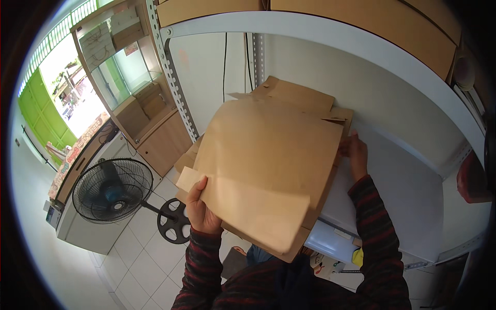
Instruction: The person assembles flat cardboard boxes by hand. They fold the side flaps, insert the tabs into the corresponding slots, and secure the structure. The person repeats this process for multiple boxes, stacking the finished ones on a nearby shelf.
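Observation:
A stack of flat brown cardboard sheets (268, 155), with flaps and slots at the edges, tilts in front of me above a grey shelf. My left hand (203, 211) grips the near left corner, thumb on top and the other fingers hidden beneath. Along the right edge, my right hand (355, 152) has its fingers bent round the cardboard, partly hidden by it. More folded cardboard (297, 95) shows behind the top sheet at the far end.
A grey shelf (392, 181) extends right, within a white slotted-metal rack (173, 77). Brown boxes (356, 26) fill the level above. A black fan (113, 191) stands left on white tiles (150, 258), before a wooden glass cabinet (129, 82). A red object (473, 178) hangs far right.

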Available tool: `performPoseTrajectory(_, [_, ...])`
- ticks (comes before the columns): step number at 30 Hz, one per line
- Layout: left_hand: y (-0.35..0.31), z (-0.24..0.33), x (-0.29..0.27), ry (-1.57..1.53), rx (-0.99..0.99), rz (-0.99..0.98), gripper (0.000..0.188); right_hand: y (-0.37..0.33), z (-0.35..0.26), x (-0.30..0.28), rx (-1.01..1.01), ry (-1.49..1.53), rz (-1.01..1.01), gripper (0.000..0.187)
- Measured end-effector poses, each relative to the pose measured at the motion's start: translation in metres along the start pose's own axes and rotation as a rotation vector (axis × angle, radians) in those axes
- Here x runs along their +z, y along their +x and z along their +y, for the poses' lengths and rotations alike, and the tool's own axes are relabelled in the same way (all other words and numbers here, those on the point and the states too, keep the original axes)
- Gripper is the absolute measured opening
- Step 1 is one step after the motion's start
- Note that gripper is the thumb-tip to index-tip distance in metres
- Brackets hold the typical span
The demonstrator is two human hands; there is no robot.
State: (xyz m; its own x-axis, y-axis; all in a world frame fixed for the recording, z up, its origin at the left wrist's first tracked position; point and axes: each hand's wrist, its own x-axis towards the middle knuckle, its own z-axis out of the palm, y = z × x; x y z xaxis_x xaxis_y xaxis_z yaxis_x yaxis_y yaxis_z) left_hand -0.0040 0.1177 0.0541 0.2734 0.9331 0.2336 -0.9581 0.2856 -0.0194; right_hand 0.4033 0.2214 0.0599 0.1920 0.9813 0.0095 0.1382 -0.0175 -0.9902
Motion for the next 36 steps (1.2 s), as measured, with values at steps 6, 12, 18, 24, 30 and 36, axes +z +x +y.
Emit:
performPoseTrajectory(6, [-0.035, 0.016, -0.012, 0.450, 0.015, 0.256, 0.046, -0.018, -0.013, 0.027, -0.010, 0.686, -0.284, 0.073])
performPoseTrajectory(12, [-0.064, 0.025, -0.009, 0.827, 0.017, 0.433, 0.051, -0.015, 0.001, 0.030, 0.153, 0.406, -0.196, 0.049])
performPoseTrajectory(18, [-0.075, 0.018, 0.000, 0.990, 0.025, 0.469, 0.057, -0.024, 0.005, 0.035, -0.238, 0.220, -0.035, 0.038])
performPoseTrajectory(24, [-0.071, 0.003, 0.001, 0.990, 0.031, 0.444, 0.054, -0.031, -0.014, 0.027, -0.460, 0.302, 0.158, 0.040])
performPoseTrajectory(30, [-0.052, -0.012, 0.000, 0.874, 0.057, 0.426, 0.049, -0.041, -0.029, 0.024, -0.205, 0.570, -0.027, 0.053])
performPoseTrajectory(36, [-0.033, -0.022, -0.010, 0.757, 0.031, 0.563, 0.043, -0.032, -0.014, 0.027, -0.049, 0.523, -0.355, 0.059])
